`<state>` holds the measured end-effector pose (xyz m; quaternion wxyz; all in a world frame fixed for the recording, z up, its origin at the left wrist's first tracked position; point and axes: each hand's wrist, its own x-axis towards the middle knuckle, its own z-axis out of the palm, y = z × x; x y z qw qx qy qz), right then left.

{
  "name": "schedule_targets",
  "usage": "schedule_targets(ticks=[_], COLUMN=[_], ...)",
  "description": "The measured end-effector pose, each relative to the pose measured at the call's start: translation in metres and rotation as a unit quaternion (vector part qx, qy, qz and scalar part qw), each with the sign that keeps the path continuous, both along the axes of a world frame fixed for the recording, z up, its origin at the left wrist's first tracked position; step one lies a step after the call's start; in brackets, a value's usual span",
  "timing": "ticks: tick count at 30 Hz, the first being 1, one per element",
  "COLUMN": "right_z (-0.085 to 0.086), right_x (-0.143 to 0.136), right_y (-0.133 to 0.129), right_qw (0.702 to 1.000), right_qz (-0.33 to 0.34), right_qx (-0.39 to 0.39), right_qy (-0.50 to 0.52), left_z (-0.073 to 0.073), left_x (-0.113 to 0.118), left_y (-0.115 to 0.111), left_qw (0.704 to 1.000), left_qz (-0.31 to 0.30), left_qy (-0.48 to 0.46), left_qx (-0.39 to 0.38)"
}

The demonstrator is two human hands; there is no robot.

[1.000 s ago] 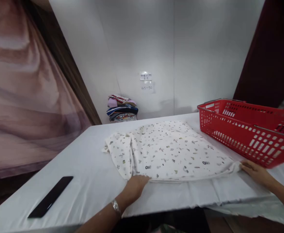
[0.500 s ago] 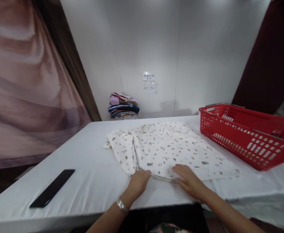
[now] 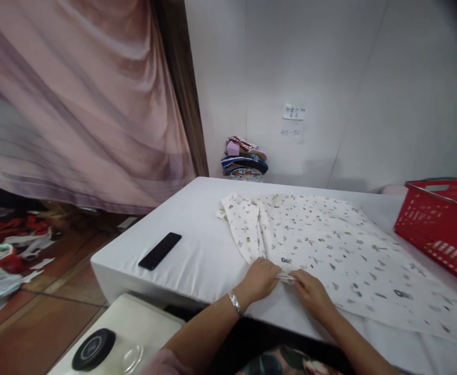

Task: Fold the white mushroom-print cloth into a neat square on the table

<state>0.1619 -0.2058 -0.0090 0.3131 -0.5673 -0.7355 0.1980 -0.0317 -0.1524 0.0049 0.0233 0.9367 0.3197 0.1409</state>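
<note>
A white garment [image 3: 322,245] with small dark and tan prints lies spread on the white-covered table. Its left part, which looks like a sleeve [image 3: 242,224], is folded over on itself. My left hand [image 3: 260,278], with a silver bracelet at the wrist, is closed on the garment's near edge, by the lower end of the folded part. Just to its right, my right hand [image 3: 310,291] pinches the same edge. A short stretch of hem shows taut between the two hands. The fingertips are partly hidden by the hands.
A black phone [image 3: 160,251] lies on the table [image 3: 201,208] at left. Folded clothes [image 3: 244,159] are stacked beyond the far edge, against the wall. At right stands a red basket [image 3: 439,224]. A white stool-like surface [image 3: 142,317] with a round black object [image 3: 93,349] sits below the near-left corner.
The view has swung left, showing more floor. My right hand has moved closer to my left and now grips the hem, where before it lay blurred on the cloth.
</note>
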Motion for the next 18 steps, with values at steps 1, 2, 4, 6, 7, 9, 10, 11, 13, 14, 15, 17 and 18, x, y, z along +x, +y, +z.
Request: schedule_targets(ticks=[1, 2, 4, 6, 7, 9, 10, 11, 13, 14, 15, 17, 18], right_z=[0.000, 0.001, 0.004, 0.007, 0.008, 0.011, 0.012, 0.012, 0.011, 0.010, 0.009, 0.006, 0.005], right_x=[0.003, 0.005, 0.008, 0.009, 0.009, 0.008, 0.007, 0.007, 0.007, 0.007, 0.007, 0.008, 0.009], right_y=[-0.002, -0.004, -0.007, -0.008, -0.009, -0.009, -0.010, -0.010, -0.011, -0.011, -0.011, -0.012, -0.012], right_qw=[1.000, 1.000, 0.999, 0.998, 0.998, 0.998, 0.998, 0.998, 0.998, 0.998, 0.997, 0.997, 0.997], right_qz=[-0.006, -0.013, -0.021, -0.022, -0.021, -0.012, -0.008, -0.004, -0.002, -0.003, -0.004, -0.004, -0.003], right_qx=[-0.007, -0.013, -0.022, -0.031, -0.036, -0.043, -0.045, -0.048, -0.054, -0.056, -0.059, -0.065, -0.068], right_qy=[0.013, 0.023, 0.040, 0.050, 0.052, 0.052, 0.049, 0.047, 0.041, 0.041, 0.041, 0.042, 0.040], left_z=[-0.002, -0.004, -0.006, -0.004, -0.003, -0.001, -0.001, -0.001, 0.000, 0.002, 0.005, 0.016, 0.023], left_x=[-0.002, -0.005, -0.009, -0.013, -0.016, -0.020, -0.023, -0.025, -0.028, -0.029, -0.030, -0.032, -0.034], left_y=[0.003, 0.007, 0.017, 0.028, 0.034, 0.045, 0.050, 0.055, 0.064, 0.068, 0.072, 0.078, 0.081], left_qw=[1.000, 1.000, 1.000, 1.000, 0.999, 0.999, 0.999, 0.999, 0.999, 0.999, 0.998, 0.995, 0.993], left_qz=[-0.007, -0.010, -0.007, 0.004, 0.010, 0.020, 0.023, 0.024, 0.010, -0.006, -0.026, -0.063, -0.072], left_qy=[-0.002, -0.004, -0.011, -0.015, -0.016, -0.018, -0.018, -0.016, 0.000, 0.015, 0.033, 0.064, 0.074], left_qx=[0.005, 0.009, 0.019, 0.028, 0.030, 0.033, 0.035, 0.037, 0.040, 0.042, 0.043, 0.045, 0.048])
